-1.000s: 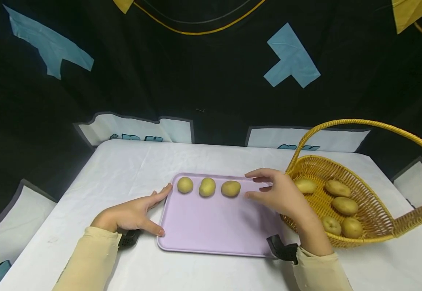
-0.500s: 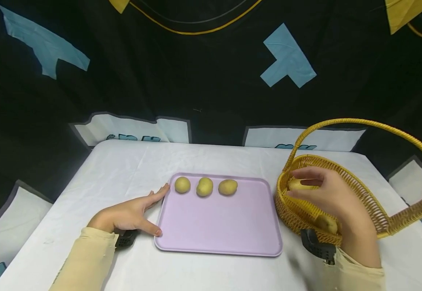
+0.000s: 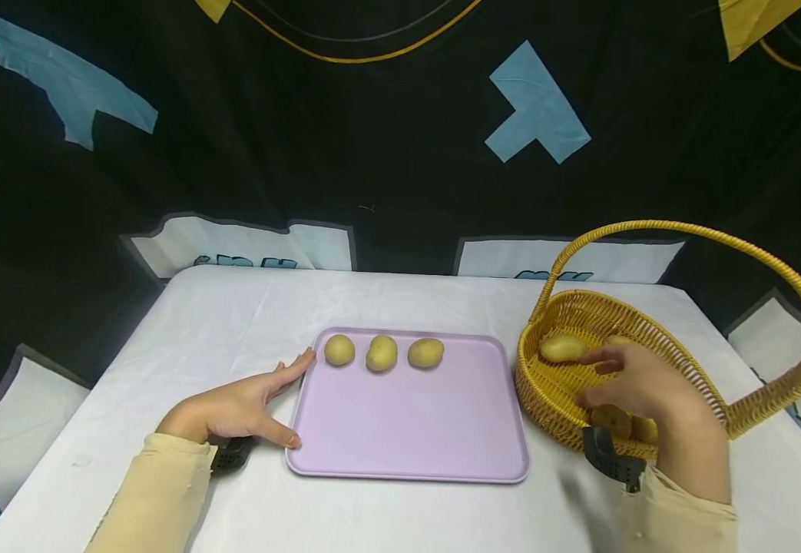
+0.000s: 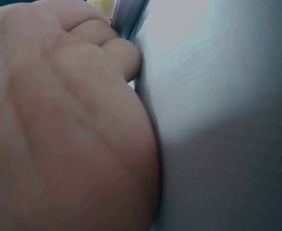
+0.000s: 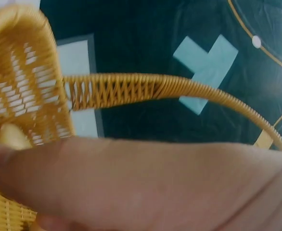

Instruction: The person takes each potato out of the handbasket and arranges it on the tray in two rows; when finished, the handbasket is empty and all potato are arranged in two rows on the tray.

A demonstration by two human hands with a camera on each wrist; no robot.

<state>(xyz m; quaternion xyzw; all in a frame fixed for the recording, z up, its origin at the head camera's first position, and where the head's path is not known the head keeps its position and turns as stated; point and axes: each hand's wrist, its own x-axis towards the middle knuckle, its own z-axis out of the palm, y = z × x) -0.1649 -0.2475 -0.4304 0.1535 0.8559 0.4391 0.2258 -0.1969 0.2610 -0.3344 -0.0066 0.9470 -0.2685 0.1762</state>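
My left hand lies along the left edge of a lilac tray, fingers spread, with fingertips and thumb at its rim. Three potatoes stand in a row near the tray's far edge: a left one, a middle one and a right one. Over the inside of a yellow wicker basket, my right hand reaches down with thumb and fingers apart. A potato lies left of its fingertips, another below its thumb. The hand hides part of the basket's contents.
The basket's tall arched handle rises over the right arm; in the right wrist view this handle runs above the hand. A white cloth covers the table. A dark curtain hangs behind.
My right hand has moved right from above the tray to the basket, then down among the potatoes. The left hand stays at the tray's edge. The head view has shifted slightly.
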